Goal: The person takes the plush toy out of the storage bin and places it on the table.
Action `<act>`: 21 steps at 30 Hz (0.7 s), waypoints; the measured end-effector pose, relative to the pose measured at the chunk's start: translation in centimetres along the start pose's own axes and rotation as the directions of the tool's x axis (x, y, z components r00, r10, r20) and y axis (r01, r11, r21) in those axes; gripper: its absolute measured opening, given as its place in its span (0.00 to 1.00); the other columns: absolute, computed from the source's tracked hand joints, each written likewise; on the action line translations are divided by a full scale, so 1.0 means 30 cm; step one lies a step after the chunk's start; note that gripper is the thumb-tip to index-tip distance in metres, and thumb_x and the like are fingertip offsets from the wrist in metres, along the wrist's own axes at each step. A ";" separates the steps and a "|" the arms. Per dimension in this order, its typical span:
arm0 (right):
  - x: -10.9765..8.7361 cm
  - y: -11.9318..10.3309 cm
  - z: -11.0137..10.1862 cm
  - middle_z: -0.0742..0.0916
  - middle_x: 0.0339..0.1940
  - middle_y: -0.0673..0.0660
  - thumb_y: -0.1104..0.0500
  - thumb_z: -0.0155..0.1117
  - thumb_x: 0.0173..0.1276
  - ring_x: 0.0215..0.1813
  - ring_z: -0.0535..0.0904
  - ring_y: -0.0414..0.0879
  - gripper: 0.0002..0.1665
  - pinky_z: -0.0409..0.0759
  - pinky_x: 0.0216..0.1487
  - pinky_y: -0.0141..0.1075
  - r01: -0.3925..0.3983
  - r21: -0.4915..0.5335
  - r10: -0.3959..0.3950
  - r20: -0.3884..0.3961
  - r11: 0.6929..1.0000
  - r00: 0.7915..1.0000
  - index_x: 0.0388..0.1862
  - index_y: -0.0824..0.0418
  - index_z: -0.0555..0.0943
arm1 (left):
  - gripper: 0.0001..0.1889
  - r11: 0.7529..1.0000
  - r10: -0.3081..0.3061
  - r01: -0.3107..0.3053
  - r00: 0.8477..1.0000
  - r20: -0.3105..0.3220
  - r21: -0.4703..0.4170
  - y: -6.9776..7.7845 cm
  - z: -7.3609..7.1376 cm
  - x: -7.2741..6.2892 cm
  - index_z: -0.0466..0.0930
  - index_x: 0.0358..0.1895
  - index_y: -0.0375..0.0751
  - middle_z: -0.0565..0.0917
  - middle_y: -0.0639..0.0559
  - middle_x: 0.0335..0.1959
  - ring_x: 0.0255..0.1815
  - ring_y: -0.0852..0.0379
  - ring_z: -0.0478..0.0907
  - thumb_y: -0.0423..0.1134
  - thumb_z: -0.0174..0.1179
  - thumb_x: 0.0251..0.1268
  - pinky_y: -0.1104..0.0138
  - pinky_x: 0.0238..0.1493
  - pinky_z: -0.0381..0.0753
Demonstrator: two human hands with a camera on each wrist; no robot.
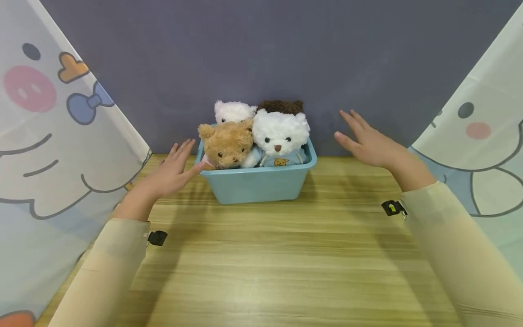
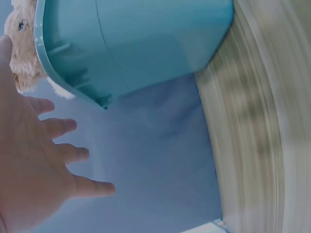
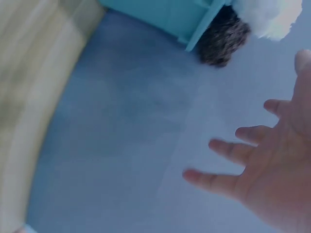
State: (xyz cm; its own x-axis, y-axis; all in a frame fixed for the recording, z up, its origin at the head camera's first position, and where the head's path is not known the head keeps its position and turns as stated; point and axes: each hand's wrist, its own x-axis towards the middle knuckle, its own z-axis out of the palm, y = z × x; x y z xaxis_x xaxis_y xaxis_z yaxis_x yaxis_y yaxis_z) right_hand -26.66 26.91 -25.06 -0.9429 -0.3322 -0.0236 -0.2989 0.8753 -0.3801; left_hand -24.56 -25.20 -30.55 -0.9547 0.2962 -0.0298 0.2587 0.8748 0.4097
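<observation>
A light-blue plastic bin [image 1: 257,187] stands on the wooden surface against the dark back panel, filled with plush bears. In its front sit a tan bear [image 1: 227,144] and a white bear [image 1: 281,131] in a blue top; behind them show another white bear [image 1: 234,110] and the top of a dark brown one [image 1: 282,106]. My left hand [image 1: 173,172] is raised just left of the bin, fingers spread and holding nothing. To the bin's right, farther off, my right hand [image 1: 369,143] hovers with straight, spread fingers. The left wrist view shows the bin's side [image 2: 146,43] beyond my fingers.
A wooden tabletop [image 1: 253,259] extends in front of the bin. Behind it rises a dark grey panel [image 1: 278,50]. Cloths printed with cartoon figures hang at the left [image 1: 61,159] and right [image 1: 486,150]. Black straps dangle from both sleeves.
</observation>
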 end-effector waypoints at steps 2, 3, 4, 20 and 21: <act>0.025 -0.048 -0.025 0.31 0.90 0.59 0.26 0.37 0.83 0.89 0.34 0.74 0.50 0.44 0.80 0.80 0.041 0.010 -0.041 -0.001 0.999 0.999 0.89 0.39 0.27 | 0.48 0.999 0.002 -0.001 1.000 0.022 -0.043 0.011 -0.004 0.014 0.21 0.87 0.59 0.27 0.46 0.90 0.89 0.32 0.21 0.74 0.37 0.81 0.22 0.80 0.34; 0.038 -0.074 -0.036 0.32 0.90 0.59 0.26 0.39 0.83 0.89 0.33 0.72 0.51 0.43 0.81 0.79 0.061 0.017 -0.061 -0.001 0.998 0.998 0.89 0.38 0.27 | 0.49 0.998 0.003 -0.001 1.000 0.030 -0.066 0.015 -0.006 0.020 0.20 0.87 0.59 0.27 0.45 0.90 0.89 0.32 0.21 0.74 0.37 0.81 0.24 0.81 0.34; 0.051 -0.098 -0.044 0.33 0.91 0.58 0.26 0.41 0.83 0.90 0.32 0.69 0.51 0.42 0.82 0.78 0.079 0.017 -0.079 -0.001 0.997 0.997 0.89 0.37 0.28 | 0.49 0.996 0.008 -0.005 0.999 0.031 -0.089 0.019 -0.006 0.026 0.19 0.87 0.59 0.27 0.45 0.90 0.89 0.31 0.22 0.74 0.38 0.81 0.25 0.82 0.34; 0.201 -0.319 0.005 0.36 0.92 0.54 0.14 0.55 0.64 0.90 0.44 0.68 0.69 0.64 0.76 0.76 0.174 -0.175 -0.163 0.074 0.969 0.984 0.89 0.34 0.30 | 0.61 0.976 0.004 -0.001 1.000 0.010 -0.217 0.000 0.085 0.089 0.17 0.86 0.52 0.35 0.37 0.90 0.88 0.26 0.45 0.72 0.56 0.75 0.30 0.83 0.54; 0.204 -0.329 0.008 0.37 0.92 0.54 0.13 0.56 0.63 0.90 0.45 0.67 0.71 0.67 0.74 0.76 0.182 -0.187 -0.172 0.069 0.965 0.983 0.90 0.35 0.31 | 0.61 0.970 0.000 0.002 1.000 0.010 -0.244 0.001 0.091 0.091 0.17 0.86 0.54 0.35 0.38 0.90 0.88 0.27 0.44 0.71 0.57 0.74 0.30 0.83 0.54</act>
State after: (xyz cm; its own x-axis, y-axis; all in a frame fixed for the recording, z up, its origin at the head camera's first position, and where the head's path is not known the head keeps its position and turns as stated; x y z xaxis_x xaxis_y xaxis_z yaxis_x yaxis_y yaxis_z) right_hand -29.44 16.16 -21.67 -0.8652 -0.5010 -0.0215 -0.4874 0.8503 -0.1984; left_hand -26.77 -23.32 -33.12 -0.9530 0.3005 -0.0390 0.2130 0.7557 0.6194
